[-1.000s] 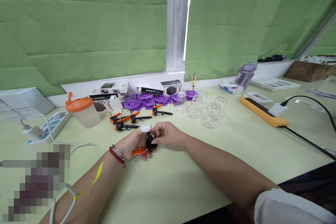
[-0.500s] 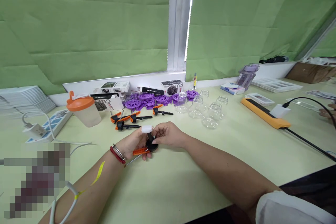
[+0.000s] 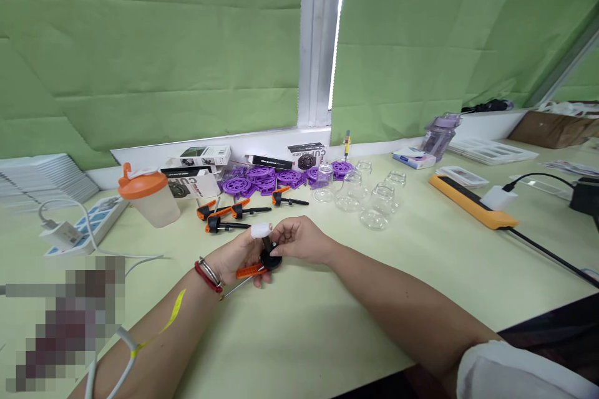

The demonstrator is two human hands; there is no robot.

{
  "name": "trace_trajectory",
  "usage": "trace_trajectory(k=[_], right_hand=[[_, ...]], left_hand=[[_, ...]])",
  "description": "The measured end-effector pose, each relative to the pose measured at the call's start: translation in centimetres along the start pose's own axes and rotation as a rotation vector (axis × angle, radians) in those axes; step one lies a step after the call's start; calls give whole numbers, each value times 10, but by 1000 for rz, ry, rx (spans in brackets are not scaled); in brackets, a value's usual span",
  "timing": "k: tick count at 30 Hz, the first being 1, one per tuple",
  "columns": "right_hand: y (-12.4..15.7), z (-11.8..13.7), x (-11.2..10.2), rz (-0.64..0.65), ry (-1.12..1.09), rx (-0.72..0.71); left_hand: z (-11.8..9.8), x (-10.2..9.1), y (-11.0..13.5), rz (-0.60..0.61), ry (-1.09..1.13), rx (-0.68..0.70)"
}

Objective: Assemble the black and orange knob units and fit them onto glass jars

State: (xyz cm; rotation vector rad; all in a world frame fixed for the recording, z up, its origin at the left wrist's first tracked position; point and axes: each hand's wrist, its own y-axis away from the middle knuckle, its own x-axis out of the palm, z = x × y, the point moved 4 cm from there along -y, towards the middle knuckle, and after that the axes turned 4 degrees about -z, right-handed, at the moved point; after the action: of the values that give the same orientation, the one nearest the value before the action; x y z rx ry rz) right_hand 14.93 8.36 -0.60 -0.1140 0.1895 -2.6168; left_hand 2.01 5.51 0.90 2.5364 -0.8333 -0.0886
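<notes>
In my left hand (image 3: 241, 255) is a black-and-orange lever piece (image 3: 270, 258), its round black part toward the right and its orange lever pointing left. White wrapping (image 3: 261, 230) covers my left thumb. A thin metal rod (image 3: 238, 287) sticks out below the orange lever, toward my wrist. My right hand (image 3: 297, 240) is closed, its fingertips pinching at the black stem by a small shiny spot, perhaps a screw. Several similar lever pieces (image 3: 255, 210) with black shafts lie just beyond my hands.
Purple spoked parts (image 3: 262, 179) are heaped before cup holder boxes (image 3: 191, 184). Several clear glass jars (image 3: 374, 214) stand right of them. An orange-lidded cup (image 3: 152, 196) and white power strip (image 3: 91, 224) are at left; a yellow power strip (image 3: 472, 202) lies right.
Both hands stay nearly in place on the lever piece, with only a slight shift. At the far right, another person's hand has left view and a black object now shows there.
</notes>
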Motion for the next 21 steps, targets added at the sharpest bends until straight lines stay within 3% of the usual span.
trace_trajectory(k=[10,13,17,21], right_hand=[[3,10,2,-21,21,-51],[3,17,0,-36,35,-95],[3,27,-7,-101,86,-169],[2,30,-12,-121,107,-225]], left_hand=[[3,-1,3,-13,0,39],[-5,-1,6,-103,-86,194],[-20,8,14,-264,-381,472],[-24,13,18,-501,-611,570]])
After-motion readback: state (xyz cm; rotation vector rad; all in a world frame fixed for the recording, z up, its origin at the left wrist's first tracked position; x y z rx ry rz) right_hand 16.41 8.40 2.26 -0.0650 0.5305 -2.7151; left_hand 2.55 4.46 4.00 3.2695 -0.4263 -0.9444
